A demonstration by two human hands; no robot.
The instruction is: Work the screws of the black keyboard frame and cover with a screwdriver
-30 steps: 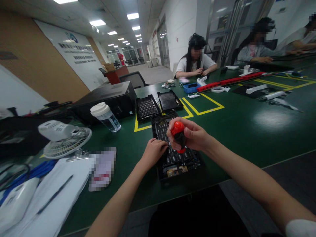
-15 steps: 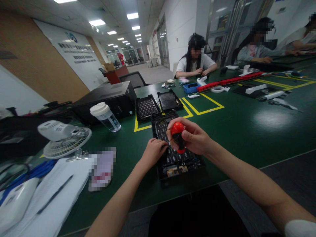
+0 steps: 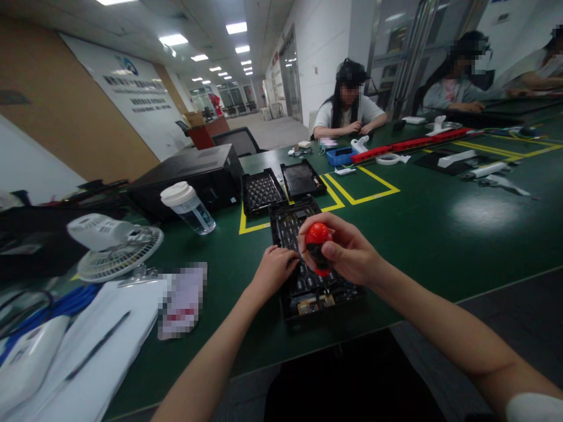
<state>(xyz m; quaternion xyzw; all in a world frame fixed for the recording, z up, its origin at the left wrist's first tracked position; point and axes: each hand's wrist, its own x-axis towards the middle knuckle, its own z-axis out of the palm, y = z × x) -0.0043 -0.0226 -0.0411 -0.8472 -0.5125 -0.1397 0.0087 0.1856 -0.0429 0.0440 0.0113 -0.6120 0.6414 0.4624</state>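
On the green table before me lies an open black case with rows of dark, shiny rounded parts inside and tan pieces at its near end. My right hand, closed, grips the red and black handle of a screwdriver upright above the case. Its tip is hard to make out below the handle. Against the case's left edge my left hand rests with fingers curled over the side, gripping it. My right hand hides part of the case's right side.
Two similar black panels lie behind the case. To the left are a cup, a white fan, papers with a pen and a large black box. Across the table sits a person; red strips lie right of centre.
My right hand and the screwdriver have shifted slightly down and to the right. My left hand and the case have stayed in place.
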